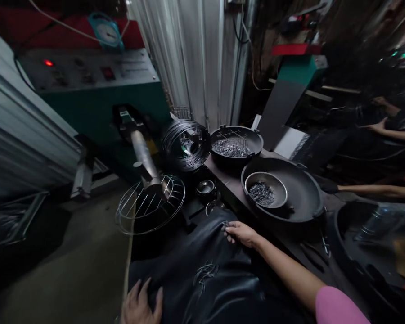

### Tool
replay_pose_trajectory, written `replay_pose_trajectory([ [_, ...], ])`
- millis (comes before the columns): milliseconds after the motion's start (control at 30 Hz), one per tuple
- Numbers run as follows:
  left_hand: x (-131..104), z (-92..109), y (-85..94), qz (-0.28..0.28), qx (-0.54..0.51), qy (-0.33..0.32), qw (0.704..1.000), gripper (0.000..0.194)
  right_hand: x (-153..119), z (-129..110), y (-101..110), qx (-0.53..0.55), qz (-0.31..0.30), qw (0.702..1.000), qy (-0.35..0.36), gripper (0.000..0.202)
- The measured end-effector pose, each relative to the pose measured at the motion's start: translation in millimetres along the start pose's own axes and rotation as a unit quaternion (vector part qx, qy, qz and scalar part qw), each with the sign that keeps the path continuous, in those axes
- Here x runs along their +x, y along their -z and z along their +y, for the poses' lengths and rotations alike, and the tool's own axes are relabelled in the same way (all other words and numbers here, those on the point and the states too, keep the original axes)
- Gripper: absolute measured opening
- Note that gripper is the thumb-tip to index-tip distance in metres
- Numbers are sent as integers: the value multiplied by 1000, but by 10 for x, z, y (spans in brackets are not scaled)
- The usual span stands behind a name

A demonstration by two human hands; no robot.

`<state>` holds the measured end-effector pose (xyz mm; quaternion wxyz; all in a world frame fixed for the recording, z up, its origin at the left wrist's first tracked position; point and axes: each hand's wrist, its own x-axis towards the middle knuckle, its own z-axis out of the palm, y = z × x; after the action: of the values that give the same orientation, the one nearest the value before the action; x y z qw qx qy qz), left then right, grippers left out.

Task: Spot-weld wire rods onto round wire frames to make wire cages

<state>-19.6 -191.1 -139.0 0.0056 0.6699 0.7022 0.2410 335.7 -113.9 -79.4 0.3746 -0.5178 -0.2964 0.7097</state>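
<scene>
My right hand is closed in a pinch above the dark cloth spread over my lap. A thin grey bit, apparently a short piece of wire, shows at its fingertips. Lower on the cloth lies a small heap of bent wire pieces. My left hand rests at the cloth's left edge with fingers spread and nothing held. Ahead on the left, a round wire rack hangs beneath the machine's metal electrode arm.
A coil of wire stands beside a black pan of wire pieces. Closer, a steel bowl of short pieces sits in a larger pan. Pliers lie at the right. Other people's arms reach in from the right.
</scene>
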Motion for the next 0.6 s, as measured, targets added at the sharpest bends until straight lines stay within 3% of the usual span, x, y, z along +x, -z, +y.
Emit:
replay_pose_trajectory([
  [167, -26, 122, 50, 7, -14, 26, 1000, 44, -39, -55, 21, -46, 31, 998, 28, 17],
  [300, 147, 107, 83, 2, -114, 88, 990, 53, 5, 21, 108, -235, 79, 964, 96, 21],
  [400, 638, 117, 260, 35, -240, 208, 948, 62, 82, 103, 193, -329, 89, 933, 117, 24],
  [500, 1329, 189, 591, 45, -395, 304, 866, 63, 139, 131, 256, -359, 93, 919, 132, 30],
  [600, 1967, 292, 906, -17, -489, 356, 796, 54, 158, 129, 283, -369, 133, 906, 160, 33],
])
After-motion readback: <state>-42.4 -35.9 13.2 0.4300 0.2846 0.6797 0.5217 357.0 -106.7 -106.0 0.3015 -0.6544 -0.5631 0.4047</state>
